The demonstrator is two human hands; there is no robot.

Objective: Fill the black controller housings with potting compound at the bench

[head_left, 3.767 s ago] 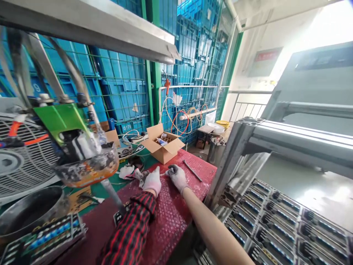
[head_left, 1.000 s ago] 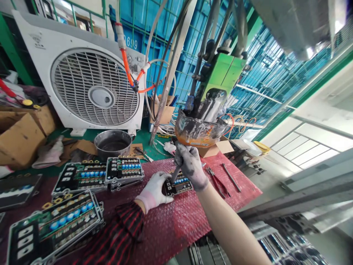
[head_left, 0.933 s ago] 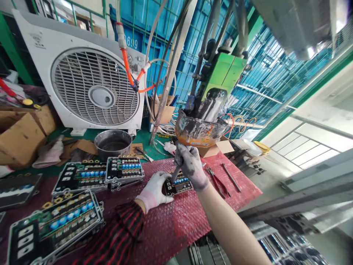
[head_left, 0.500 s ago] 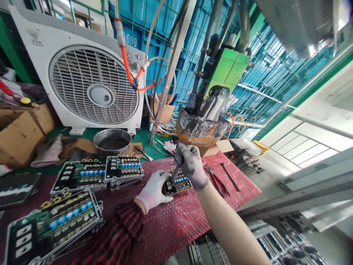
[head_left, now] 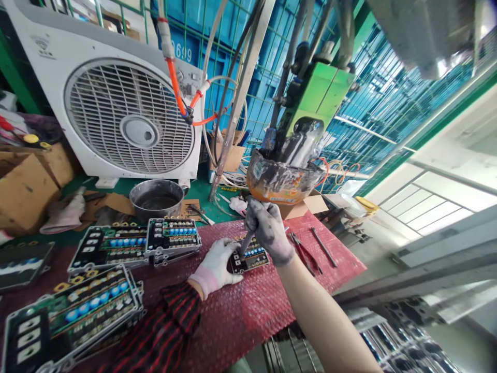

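Observation:
My left hand (head_left: 215, 263), in a white glove, rests flat with fingers apart on the near edge of a small circuit board (head_left: 250, 257) lying on red bubble wrap (head_left: 256, 305). In a stained grey glove, my right hand (head_left: 267, 230) is wrapped round a thin grey nozzle (head_left: 245, 243) that hangs from under a dirty bowl (head_left: 283, 181) on a green dispensing machine (head_left: 318, 98). The nozzle tip points down onto the board.
Several larger circuit boards (head_left: 171, 238) in metal frames lie at the left. A metal pot (head_left: 156, 196) and a white box fan (head_left: 116, 114) stand behind them. Pliers (head_left: 305, 251) and a metal rod (head_left: 322, 246) lie at the right. Cardboard boxes (head_left: 27, 186) sit far left.
Since 3.8 s ago the view swung left from a cardboard box area to the boards. In the last second my hands kept their hold; only the view shifted slightly.

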